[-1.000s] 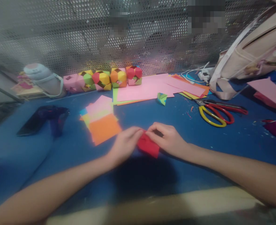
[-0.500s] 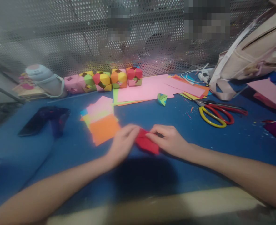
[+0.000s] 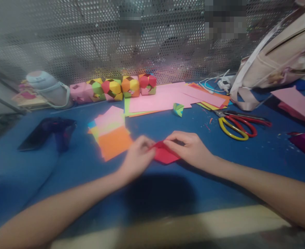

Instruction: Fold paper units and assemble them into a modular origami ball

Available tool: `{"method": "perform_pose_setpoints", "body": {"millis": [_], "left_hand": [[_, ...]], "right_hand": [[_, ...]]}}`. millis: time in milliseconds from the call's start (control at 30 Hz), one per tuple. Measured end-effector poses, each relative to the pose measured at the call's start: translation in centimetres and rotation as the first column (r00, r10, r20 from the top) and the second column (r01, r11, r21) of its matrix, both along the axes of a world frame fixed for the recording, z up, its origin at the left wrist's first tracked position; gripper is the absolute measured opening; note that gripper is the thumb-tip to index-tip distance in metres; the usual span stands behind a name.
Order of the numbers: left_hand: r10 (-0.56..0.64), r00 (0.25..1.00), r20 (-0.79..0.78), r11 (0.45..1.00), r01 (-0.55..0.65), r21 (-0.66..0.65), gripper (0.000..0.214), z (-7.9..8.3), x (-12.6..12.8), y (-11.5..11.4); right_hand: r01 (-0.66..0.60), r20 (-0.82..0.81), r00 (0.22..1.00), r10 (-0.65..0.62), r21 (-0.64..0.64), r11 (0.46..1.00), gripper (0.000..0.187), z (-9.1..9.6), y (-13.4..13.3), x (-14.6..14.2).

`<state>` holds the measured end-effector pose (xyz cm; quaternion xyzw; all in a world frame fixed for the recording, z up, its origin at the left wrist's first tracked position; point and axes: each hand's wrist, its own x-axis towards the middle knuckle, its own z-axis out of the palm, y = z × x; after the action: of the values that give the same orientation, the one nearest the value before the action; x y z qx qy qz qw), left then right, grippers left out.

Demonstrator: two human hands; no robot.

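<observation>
A piece of folded red paper [image 3: 165, 154] is held between my two hands, low over the blue tabletop [image 3: 100, 186]. My left hand [image 3: 140, 154] grips its left corner, fingers curled and slightly blurred. At its upper right edge, my right hand [image 3: 187, 145] pinches the paper between thumb and fingers. Just left of my left hand lies a fanned pile of small paper sheets, an orange sheet [image 3: 115, 142] on top and a pink one [image 3: 110, 117] behind. Beyond my hands sits a small green and blue folded paper piece [image 3: 178, 109].
Several folded paper balls [image 3: 112, 90] line the back beside a tumbler [image 3: 47, 88]. Large pink sheets [image 3: 157, 100] lie behind my hands. Scissors [image 3: 232, 128] rest at right, near a beige bag [image 3: 279, 62]. A phone [image 3: 34, 135] and a dark purple-blue object [image 3: 61, 133] lie left.
The red paper has turned, so its lower point now faces me rather than the lower right. My right hand has shifted slightly up, still pinching it; my left hand stays at the left corner.
</observation>
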<state>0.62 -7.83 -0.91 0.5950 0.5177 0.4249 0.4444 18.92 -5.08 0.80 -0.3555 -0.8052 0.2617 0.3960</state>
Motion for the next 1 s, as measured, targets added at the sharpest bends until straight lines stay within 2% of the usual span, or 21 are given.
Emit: {"method": "perform_pose_setpoints", "body": {"millis": [133,200,400,533,667,833,1000], "left_hand": [[-0.090,0.985,-0.145,0.996,0.092,0.006,0.013,0.5,0.1,0.0],[-0.101,0.975,-0.199,0.994,0.105,0.009,0.017,0.7,0.2,-0.1],[0.065,0.996,-0.053,0.997,-0.068,-0.045,0.018,0.5,0.3,-0.1],[0.065,0.998,-0.011,0.994,-0.066,-0.086,0.021,0.5,0.5,-0.3],[0.056,0.998,0.004,0.995,-0.055,-0.078,0.020,0.5,0.7,-0.3],[0.005,1.000,-0.014,0.998,-0.006,-0.059,0.012,0.2,0.6,-0.1],[0.000,0.998,-0.058,0.998,-0.003,-0.059,0.017,0.2,0.6,-0.2]], "right_hand": [[-0.122,0.059,0.991,0.117,0.099,0.988,0.019,-0.1,-0.2,0.0],[-0.137,0.062,0.989,0.131,0.109,0.985,0.018,-0.2,-0.3,0.0],[0.015,0.020,1.000,-0.016,0.015,1.000,0.011,-0.7,-0.4,-0.2],[0.082,0.034,0.996,-0.081,-0.025,0.996,0.009,-1.2,-0.5,-0.7],[0.061,-0.004,0.998,-0.061,0.038,0.997,0.014,-1.8,-0.6,-1.1],[-0.026,-0.063,0.997,0.035,0.148,0.989,0.018,-2.0,-0.7,-1.2],[-0.005,-0.108,0.994,0.022,0.153,0.988,0.019,-1.9,-0.8,-1.2]]}}
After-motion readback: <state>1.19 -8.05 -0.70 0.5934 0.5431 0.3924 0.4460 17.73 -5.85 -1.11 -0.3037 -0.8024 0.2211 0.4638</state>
